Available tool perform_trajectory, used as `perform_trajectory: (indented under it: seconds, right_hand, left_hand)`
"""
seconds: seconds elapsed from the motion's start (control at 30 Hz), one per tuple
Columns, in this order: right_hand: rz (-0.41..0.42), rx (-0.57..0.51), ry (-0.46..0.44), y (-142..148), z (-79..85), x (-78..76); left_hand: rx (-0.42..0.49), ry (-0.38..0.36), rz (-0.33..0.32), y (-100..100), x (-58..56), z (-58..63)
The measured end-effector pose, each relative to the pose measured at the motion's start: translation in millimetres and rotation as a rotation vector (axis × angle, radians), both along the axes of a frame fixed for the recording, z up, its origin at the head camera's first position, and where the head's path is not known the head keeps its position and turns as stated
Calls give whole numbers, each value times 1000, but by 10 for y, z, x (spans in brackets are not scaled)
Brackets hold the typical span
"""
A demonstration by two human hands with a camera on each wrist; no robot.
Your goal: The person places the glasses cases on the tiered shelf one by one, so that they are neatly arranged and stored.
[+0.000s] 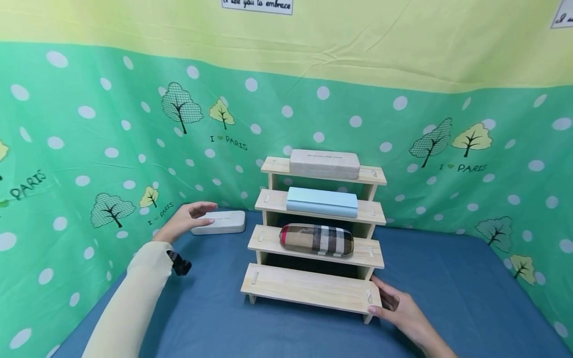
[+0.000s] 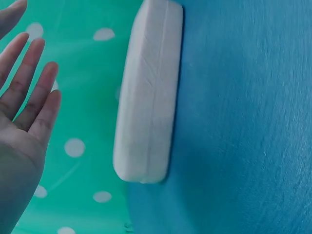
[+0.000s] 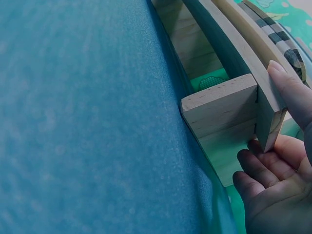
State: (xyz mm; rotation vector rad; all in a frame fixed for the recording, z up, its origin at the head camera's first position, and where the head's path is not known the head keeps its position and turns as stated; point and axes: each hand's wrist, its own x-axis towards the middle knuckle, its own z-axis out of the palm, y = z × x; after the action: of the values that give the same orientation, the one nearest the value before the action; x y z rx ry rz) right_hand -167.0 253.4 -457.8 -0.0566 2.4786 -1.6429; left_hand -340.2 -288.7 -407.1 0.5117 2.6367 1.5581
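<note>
A white glasses case lies on the blue cloth at the left, and its long seamed side fills the middle of the left wrist view. My left hand hovers by the case's left end, fingers extended and apart from it in the left wrist view. With my right hand I pinch the right end of the bottom board of a wooden tiered display rack, thumb on top and fingers curled beneath. The rack carries a grey case, a light blue case and a plaid glasses case on its upper three tiers.
The blue cloth covers the table. A green and yellow printed curtain hangs close behind the rack and along the left side. A black wrist camera is strapped to the left wrist.
</note>
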Motion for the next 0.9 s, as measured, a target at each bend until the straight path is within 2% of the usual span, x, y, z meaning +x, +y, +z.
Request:
perform_trajectory:
  seconds: [0.2,0.4,0.67,0.9]
  right_hand:
    - [-3,-4,1,-8,-3,-5]
    - [2,-4,3,-8,-10,-7]
    - [26,-8,26,6,1,-1]
    - [24,-8,23,15,-9,-11]
  left_hand:
    - [28,-19,36,-92,-89,-101]
    - [30,-59,110,-146,-124,-211]
    - [37,-46,188,-204,-216,-378]
    - [25,-60,234,-196,-240,-453]
